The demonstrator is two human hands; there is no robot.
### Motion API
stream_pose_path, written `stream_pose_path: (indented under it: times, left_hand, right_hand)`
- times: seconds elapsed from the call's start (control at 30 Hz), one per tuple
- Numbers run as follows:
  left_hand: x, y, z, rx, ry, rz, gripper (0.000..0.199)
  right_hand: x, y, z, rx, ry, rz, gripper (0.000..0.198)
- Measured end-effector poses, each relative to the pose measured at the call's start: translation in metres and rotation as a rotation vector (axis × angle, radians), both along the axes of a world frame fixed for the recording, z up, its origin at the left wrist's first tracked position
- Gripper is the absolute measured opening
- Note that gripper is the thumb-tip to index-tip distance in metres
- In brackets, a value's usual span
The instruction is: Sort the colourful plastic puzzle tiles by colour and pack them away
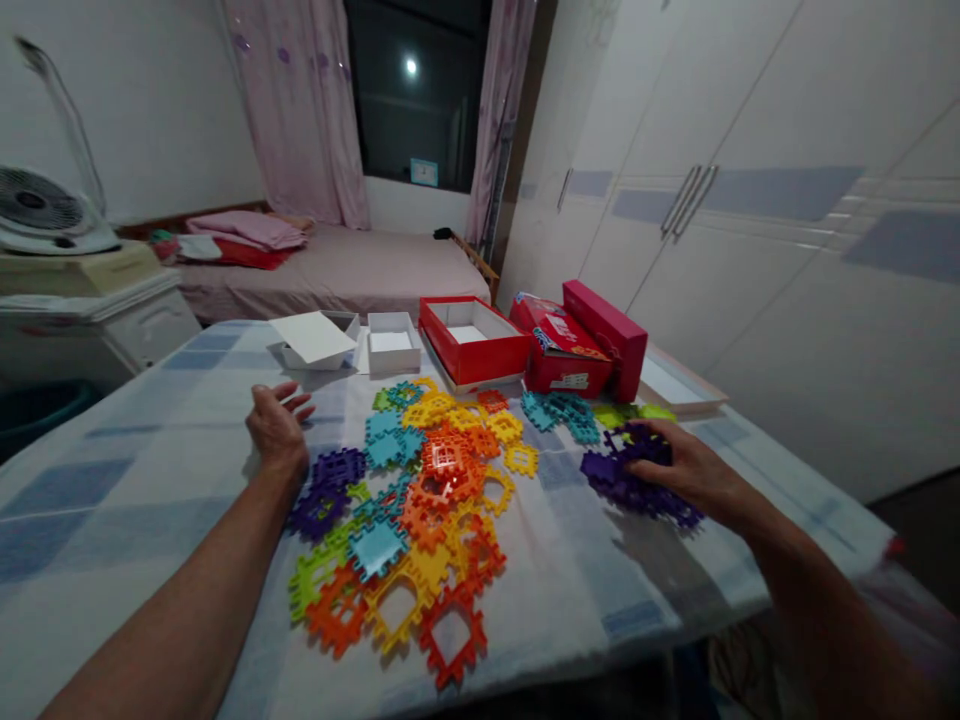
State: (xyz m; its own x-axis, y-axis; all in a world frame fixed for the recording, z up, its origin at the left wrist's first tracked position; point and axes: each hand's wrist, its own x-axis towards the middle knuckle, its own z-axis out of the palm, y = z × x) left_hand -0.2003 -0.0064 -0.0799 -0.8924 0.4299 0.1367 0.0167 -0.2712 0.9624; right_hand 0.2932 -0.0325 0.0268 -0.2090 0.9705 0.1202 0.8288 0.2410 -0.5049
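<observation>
My right hand point(694, 465) is closed on a bunch of purple interlocking building tiles point(637, 485), thumb in front, at the right side of the table. Lime-green tiles point(634, 413) lie just behind it, with teal tiles point(566, 412) to their left. My left hand point(277, 422) rests on the cloth with its fingers loosely curled and apart, holding nothing. Beside its wrist sit more purple tiles point(330, 490). A large mixed pile spreads between my hands, with orange tiles point(442, 465), yellow tiles point(401, 605), a light-blue tile point(377, 547) and a red tile point(452, 635).
Along the table's back edge stand a white box with a loose panel point(315, 338), a small white box point(394, 345), an open red box point(476, 345), a printed red box point(566, 350) and a pink-red box point(611, 335). A shallow tray point(682, 385) lies at the right.
</observation>
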Motion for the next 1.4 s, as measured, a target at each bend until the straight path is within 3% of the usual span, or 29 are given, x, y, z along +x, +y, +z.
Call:
stream_pose_path:
  times: [0.17, 0.4, 0.6, 0.7, 0.8, 0.93, 1.07, 1.23, 1.4]
  left_hand:
    - [-0.001, -0.003, 0.0, -0.024, 0.03, 0.01, 0.047]
    - [0.001, -0.002, 0.003, -0.052, 0.013, 0.017, 0.051]
    - [0.005, -0.004, 0.008, -0.051, -0.012, 0.017, 0.05]
    - [0.006, -0.005, 0.009, -0.041, -0.036, -0.007, 0.05]
    - [0.006, -0.003, 0.008, -0.007, -0.054, -0.009, 0.05]
    - [0.005, -0.003, 0.008, 0.045, -0.103, 0.005, 0.051]
    - [0.004, -0.005, 0.008, 0.067, -0.124, 0.001, 0.052]
    - [0.005, -0.005, 0.008, 0.067, -0.117, 0.001, 0.053]
    - [0.005, -0.004, 0.007, 0.055, -0.123, 0.001, 0.054]
  right_hand:
    - [0.014, -0.027, -0.026, -0.09, -0.044, 0.099, 0.048]
    - [0.004, -0.028, -0.048, 0.114, -0.111, 0.078, 0.041]
    - [0.016, -0.025, -0.052, 0.203, -0.113, 0.104, 0.043]
    - [0.003, -0.018, -0.042, 0.242, -0.056, 0.126, 0.043]
    - [-0.043, -0.016, -0.027, 0.198, 0.002, 0.236, 0.041]
    - [-0.14, -0.027, -0.013, 0.065, 0.062, 0.555, 0.034]
    - [-0.235, -0.03, -0.017, 0.04, -0.036, 0.867, 0.054]
    - [-0.311, -0.015, -0.036, 0.162, -0.306, 0.876, 0.072]
    - [-0.337, 0.003, -0.042, 0.151, -0.476, 0.837, 0.07]
